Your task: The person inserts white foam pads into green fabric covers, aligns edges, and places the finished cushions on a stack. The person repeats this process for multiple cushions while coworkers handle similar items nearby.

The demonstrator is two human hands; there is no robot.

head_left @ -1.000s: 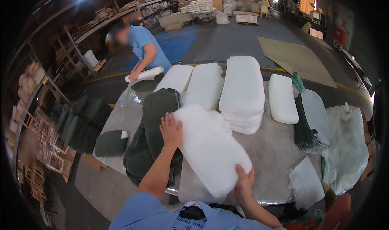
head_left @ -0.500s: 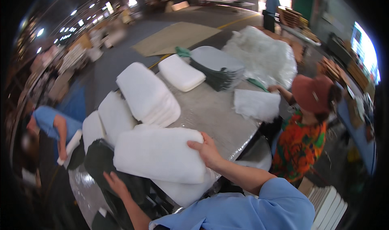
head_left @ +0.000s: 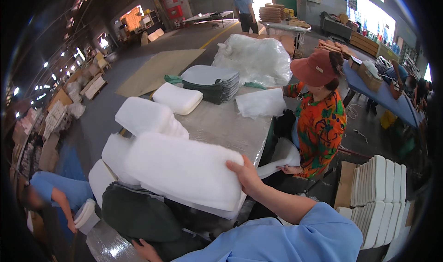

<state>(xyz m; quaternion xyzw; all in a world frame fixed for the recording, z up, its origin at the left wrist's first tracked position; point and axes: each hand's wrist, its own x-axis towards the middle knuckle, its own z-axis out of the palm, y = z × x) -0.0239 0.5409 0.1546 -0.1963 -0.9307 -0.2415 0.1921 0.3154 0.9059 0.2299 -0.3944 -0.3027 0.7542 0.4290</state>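
Observation:
My right hand [head_left: 244, 173] grips the right end of a thick white foam pad [head_left: 184, 165], thumb on top and fingers at the edge. The pad lies tilted over other white pads and spans the near part of the table. At the lower edge, my left hand [head_left: 146, 251] is closed at the border of a dark green fabric cover [head_left: 138, 211]; part of that hand is cut off by the frame. The cover has a rounded outline and lies in front of the pad, with more dark fabric under it.
Stacks of white pads [head_left: 145, 114] and grey-green covers [head_left: 212, 79] stand on the plastic-covered table [head_left: 221, 123]. A co-worker in a red hat [head_left: 318, 119] handles white material at the right. Another person in blue [head_left: 62, 190] bends at the left. White pads [head_left: 378, 202] are stacked at lower right.
My left hand has moved down toward the lower edge and closed on the green cover, which now shows a broader rounded face. The right hand still holds the pad. The view has turned right.

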